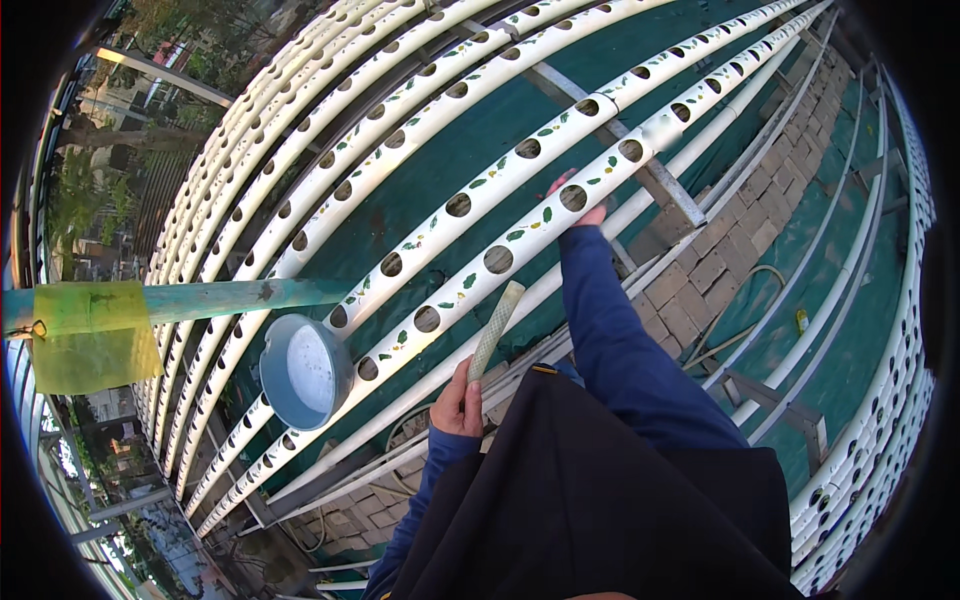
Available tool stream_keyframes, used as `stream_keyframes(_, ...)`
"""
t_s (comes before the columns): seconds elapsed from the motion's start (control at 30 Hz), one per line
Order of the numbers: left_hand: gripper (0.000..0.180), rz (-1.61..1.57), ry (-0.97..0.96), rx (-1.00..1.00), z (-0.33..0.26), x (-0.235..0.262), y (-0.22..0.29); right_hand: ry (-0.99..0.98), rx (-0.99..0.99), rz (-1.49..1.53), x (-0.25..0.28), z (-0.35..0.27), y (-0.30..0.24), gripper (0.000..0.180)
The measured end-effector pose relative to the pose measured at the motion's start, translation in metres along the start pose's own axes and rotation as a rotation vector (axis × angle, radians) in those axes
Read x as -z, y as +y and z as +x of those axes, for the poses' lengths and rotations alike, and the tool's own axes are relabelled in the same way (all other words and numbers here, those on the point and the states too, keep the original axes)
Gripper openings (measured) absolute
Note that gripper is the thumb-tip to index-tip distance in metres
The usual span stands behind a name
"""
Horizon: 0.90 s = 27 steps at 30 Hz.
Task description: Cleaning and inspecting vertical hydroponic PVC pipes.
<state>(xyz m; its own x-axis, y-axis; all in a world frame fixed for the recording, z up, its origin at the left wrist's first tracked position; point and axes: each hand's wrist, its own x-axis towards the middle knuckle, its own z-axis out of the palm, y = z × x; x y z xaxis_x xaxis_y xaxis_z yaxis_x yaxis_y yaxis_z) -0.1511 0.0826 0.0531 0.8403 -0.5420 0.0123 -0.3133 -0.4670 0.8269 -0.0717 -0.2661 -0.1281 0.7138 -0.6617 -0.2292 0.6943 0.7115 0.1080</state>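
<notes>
My left hand [457, 404] is closed round a short length of pale green braided hose [493, 335], whose free end points up and away from me. My right hand [594, 214] reaches beneath a white planting pipe [540, 222] with round holes and leaf prints. The pipe hides the middle of this hand. A few fingers show past its far side, too little to tell whether they grip it. To the left, a round grey-blue basin [305, 372] with a pale inside rests across two of the white pipes.
More white holed pipes [372, 160] run in rows beyond, above dark green sheeting [440, 150]. Metal crossbars [668, 190] support them. A teal pole [240, 294] with a yellow sheet [95, 335] juts in from the left. A brick path [715, 235] runs along my right.
</notes>
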Motion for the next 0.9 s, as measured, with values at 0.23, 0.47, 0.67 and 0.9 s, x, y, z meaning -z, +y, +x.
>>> stream_keyframes(0.23, 0.034, -0.097, -0.08, 0.036, 0.012, 0.002, -0.015, 0.515, 0.832, -0.923, -0.014, -0.071, 0.091, 0.05)
stream_keyframes(0.47, 0.035, -0.175, -0.223, 0.018, 0.012, 0.004, -0.011, 0.538, 1.302, -2.136, -0.086, 0.012, -0.02, 0.044)
stream_keyframes(0.67, 0.033, -0.207, -0.117, -0.01, 0.025, 0.003, -0.003, -0.249, 1.141, -2.276, -0.08, -0.031, -0.003, 0.016)
stream_keyframes(0.9, 0.033, -0.186, -0.165, -0.145, 0.052, -0.024, 0.034, -0.424, 1.149, -2.399, -0.063, -0.054, -0.016, 0.021)
